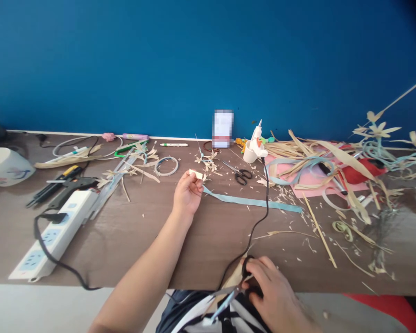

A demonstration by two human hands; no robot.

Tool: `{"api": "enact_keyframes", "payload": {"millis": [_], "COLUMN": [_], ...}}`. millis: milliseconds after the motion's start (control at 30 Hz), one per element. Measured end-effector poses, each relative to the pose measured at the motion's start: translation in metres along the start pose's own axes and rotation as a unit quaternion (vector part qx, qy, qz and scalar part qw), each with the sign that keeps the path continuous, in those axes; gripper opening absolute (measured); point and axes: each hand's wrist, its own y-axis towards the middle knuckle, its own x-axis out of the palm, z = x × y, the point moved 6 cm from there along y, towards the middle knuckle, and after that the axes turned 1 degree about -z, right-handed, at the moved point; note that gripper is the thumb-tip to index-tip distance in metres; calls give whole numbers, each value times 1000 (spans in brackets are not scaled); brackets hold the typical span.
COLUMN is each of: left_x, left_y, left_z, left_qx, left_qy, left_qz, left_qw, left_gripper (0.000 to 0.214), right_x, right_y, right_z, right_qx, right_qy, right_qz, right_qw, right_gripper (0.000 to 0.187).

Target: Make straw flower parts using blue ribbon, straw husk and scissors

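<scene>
My left hand [189, 193] is raised over the middle of the table, its fingers closed on a small pale piece of dried leaf [196, 174]. Near the front edge, my right hand [275, 293] grips black-handled scissors [247, 268], whose blades point left over my lap. Light blue and pale strips hang beside those blades; whether they touch is unclear. A light blue ribbon [253, 201] runs rightward from beside my left hand. Beyond that hand lies a small sprig of pale leaf flowers [208, 162], with a second pair of scissors [241, 175] to its right.
A white power strip [58, 236] and a black glue gun [72, 189] are at left. A white glue gun [256, 138] stands in a cup, its black cord crossing to the front edge. Dried leaf strips [305, 157] pile up at right, among scraps. A phone [223, 128] leans on the blue wall.
</scene>
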Motion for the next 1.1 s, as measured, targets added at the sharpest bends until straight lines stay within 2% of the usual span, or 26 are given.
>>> {"api": "enact_keyframes", "payload": {"millis": [100,167,233,333,433,533,633,733,833,1000,1100], "left_x": [-1,0,1,2,1,1,6,11,13,19,18], "left_y": [1,1,0,0,0,0,-2,-6,-10,-15,-15], "left_z": [2,1,0,0,-2,-10,-24,-36,-42,-42,-34], "left_qx": [2,-3,-13,-19,-16,-21,-51,-63,-59,-26,28], "left_qy": [-13,-21,-24,-31,-34,11,119,223,276,312,303], "left_qz": [-1,0,-6,-21,-30,-43,-77,-106,-97,-126,-102], "left_qw": [1000,1000,1000,999,999,999,989,967,954,941,947], "left_gripper": [18,17,17,18,16,14,16,19,22,20,19], "right_x": [-5,-17,-34,-57,-72,-66,-53,-54,-66,-72,-66], "right_y": [-17,-23,-15,30,93,144,169,167,150,137,142], "right_z": [16,28,36,25,16,22,31,36,36,28,25], "right_qx": [22,76,134,130,122,133,141,146,148,153,170], "right_qy": [-16,9,69,160,154,143,150,155,135,-49,-134], "right_qz": [104,164,185,145,167,185,170,160,164,104,80], "right_qw": [994,984,971,968,966,963,964,964,966,981,973], "right_gripper": [36,22,11,16,19,16,17,19,27,26,26]}}
